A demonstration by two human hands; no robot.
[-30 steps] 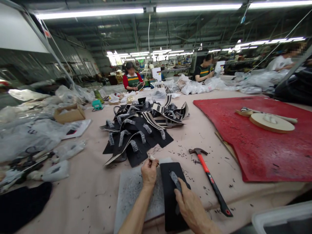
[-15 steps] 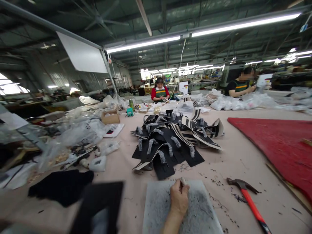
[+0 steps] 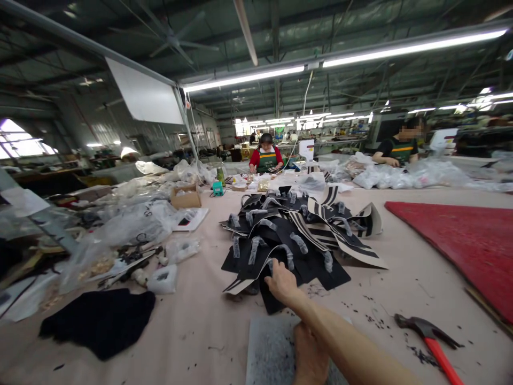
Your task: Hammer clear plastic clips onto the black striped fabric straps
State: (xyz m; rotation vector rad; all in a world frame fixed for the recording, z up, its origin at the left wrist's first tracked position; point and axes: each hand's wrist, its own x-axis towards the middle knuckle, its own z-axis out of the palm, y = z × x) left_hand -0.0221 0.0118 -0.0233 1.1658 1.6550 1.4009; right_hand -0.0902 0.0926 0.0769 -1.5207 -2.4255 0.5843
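My right hand (image 3: pixel 281 282) reaches into the near edge of a pile of black panels (image 3: pixel 310 267). Its fingers are closed at a plastic-wrapped handle (image 3: pixel 287 255) on one panel, partly covering the handle. Some pieces in the pile are striped black and cream. Beneath my right forearm, my left hand (image 3: pixel 309 353) rests over a grey, scuffed board (image 3: pixel 267 347). The forearm hides its fingers, so what it holds does not show. To the right lies a claw hammer (image 3: pixel 427 331) with a red handle.
A dark cloth piece (image 3: pixel 100 321) lies at the left. Behind it are plastic bags (image 3: pixel 136 219) and a cardboard box (image 3: pixel 186 198). A red sheet (image 3: pixel 457 240) covers the right side. Small black scraps dot the table. Two people sit across it.
My right hand has come in from the lower right to the pile, crossing over my left. My left hand sits lower. The blurred black panel at lower left is gone from view.
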